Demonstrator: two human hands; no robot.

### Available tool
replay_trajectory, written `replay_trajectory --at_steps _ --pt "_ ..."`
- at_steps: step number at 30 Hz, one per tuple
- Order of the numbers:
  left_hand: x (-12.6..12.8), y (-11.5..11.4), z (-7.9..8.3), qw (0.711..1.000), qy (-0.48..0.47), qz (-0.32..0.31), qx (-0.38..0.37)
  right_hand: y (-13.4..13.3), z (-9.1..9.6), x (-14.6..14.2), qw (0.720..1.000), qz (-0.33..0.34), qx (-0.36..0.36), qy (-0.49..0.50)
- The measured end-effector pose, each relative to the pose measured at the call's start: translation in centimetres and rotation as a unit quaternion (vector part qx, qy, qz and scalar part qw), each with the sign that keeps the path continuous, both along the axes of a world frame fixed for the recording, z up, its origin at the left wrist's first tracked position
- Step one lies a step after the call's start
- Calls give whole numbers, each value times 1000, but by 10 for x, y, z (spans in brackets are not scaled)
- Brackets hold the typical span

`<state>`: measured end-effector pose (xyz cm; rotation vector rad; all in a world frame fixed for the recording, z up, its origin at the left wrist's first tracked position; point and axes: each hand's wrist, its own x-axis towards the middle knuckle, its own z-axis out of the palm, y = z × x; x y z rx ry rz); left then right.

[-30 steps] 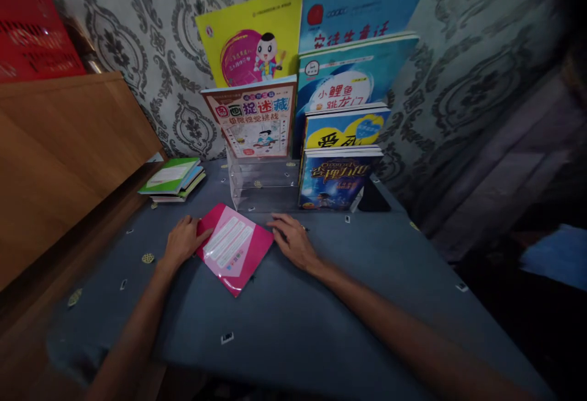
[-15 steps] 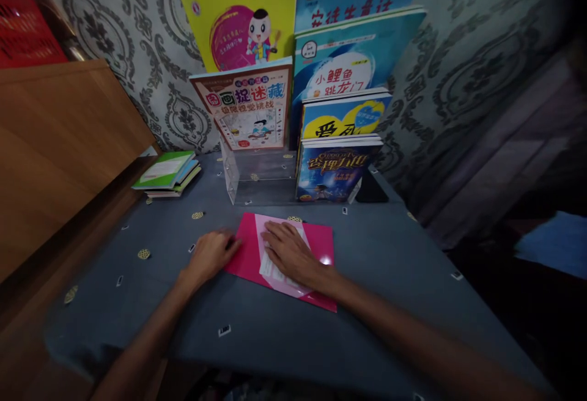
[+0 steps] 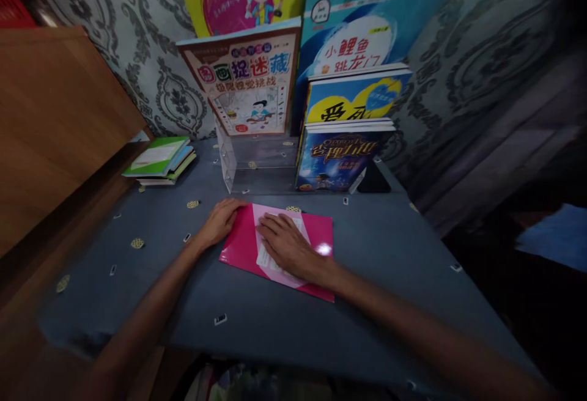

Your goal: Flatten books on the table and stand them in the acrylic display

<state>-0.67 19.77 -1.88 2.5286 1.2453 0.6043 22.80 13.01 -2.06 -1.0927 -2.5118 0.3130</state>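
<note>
A glossy pink book [image 3: 236,248], with a pale pink band and a white label across its middle, lies slightly turned on the grey table cover. My right hand [image 3: 287,245] lies flat over the band, fingers outstretched, covering part of the label. At the book's upper left corner is my left hand [image 3: 222,220]; its fingers reach along the edge and touch the corner, without a visible grip around it.
Behind the book stands a clear acrylic rack [image 3: 227,159] holding several upright children's books [image 3: 250,92]. A small pile of books [image 3: 158,159] lies at the back left, near a wooden panel [image 3: 59,107]. A dark flat object [image 3: 373,180] lies right of the rack.
My left hand has slid up along the book's left edge to its upper corner. The right hand stays on the cover. The view has tilted down and come a little closer.
</note>
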Motion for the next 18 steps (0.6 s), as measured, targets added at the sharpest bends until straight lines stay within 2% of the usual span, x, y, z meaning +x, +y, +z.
replay_trajectory --at_steps 4,8,12,18 --pt "-5 5 -10 999 -23 -16 30 -9 11 -16 995 92 -25 -35" --pt "-7 7 -11 998 -41 -16 41 -15 18 -29 980 182 -41 -74" --pt "-10 8 -7 999 -48 -3 25 -13 19 -25 973 215 -35 -79" --pt "-13 8 -6 999 -28 -17 18 -15 20 -27 973 221 -30 -62"
